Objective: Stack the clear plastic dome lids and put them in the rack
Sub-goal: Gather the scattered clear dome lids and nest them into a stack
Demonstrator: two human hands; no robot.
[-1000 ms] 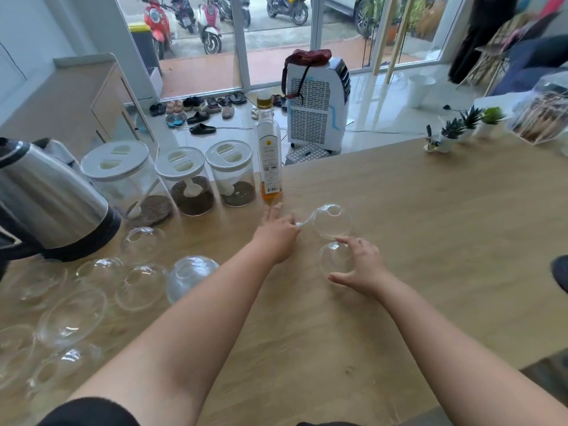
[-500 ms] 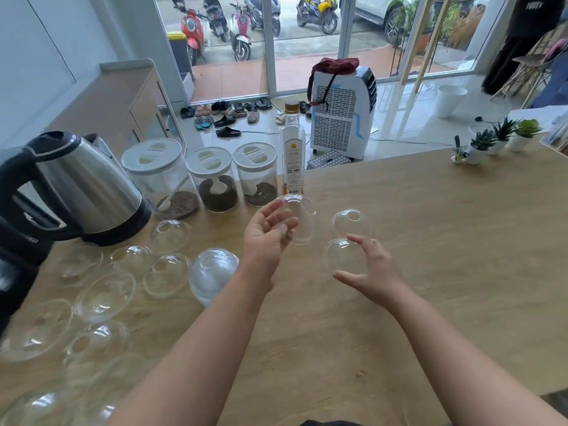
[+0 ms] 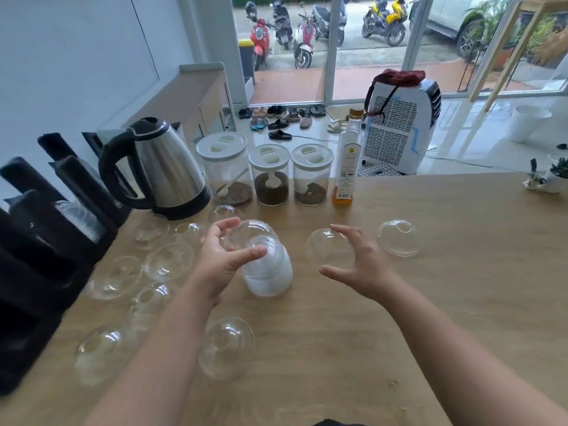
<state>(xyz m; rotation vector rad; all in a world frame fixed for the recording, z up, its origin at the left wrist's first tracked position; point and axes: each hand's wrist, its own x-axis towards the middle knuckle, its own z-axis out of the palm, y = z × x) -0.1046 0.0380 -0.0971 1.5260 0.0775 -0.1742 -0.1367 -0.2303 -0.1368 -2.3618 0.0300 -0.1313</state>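
A stack of clear dome lids [image 3: 272, 273] lies tilted on the wooden table [image 3: 415, 318] at centre. My left hand [image 3: 219, 261] grips one dome lid [image 3: 253, 232] between thumb and fingers, resting on the top of that stack. My right hand [image 3: 365, 265] cups another dome lid [image 3: 327, 247] between thumb and fingertips, just right of the stack. A single lid [image 3: 398, 238] sits further right. Several loose lids [image 3: 167, 261] are scattered at left, and one [image 3: 227, 347] lies near my left forearm. The black rack [image 3: 40, 265] stands at the left edge, holding some clear plastic.
A steel kettle [image 3: 167, 169] stands behind the loose lids. Three white-lidded jars [image 3: 272, 176] and a tall bottle [image 3: 347, 167] line the table's far edge. Small potted plants [image 3: 553, 178] sit at far right.
My left hand has carried its lid left and down onto the stack. My right hand has brought a lid leftward, away from its neighbour. The camera has swung left, showing the rack.
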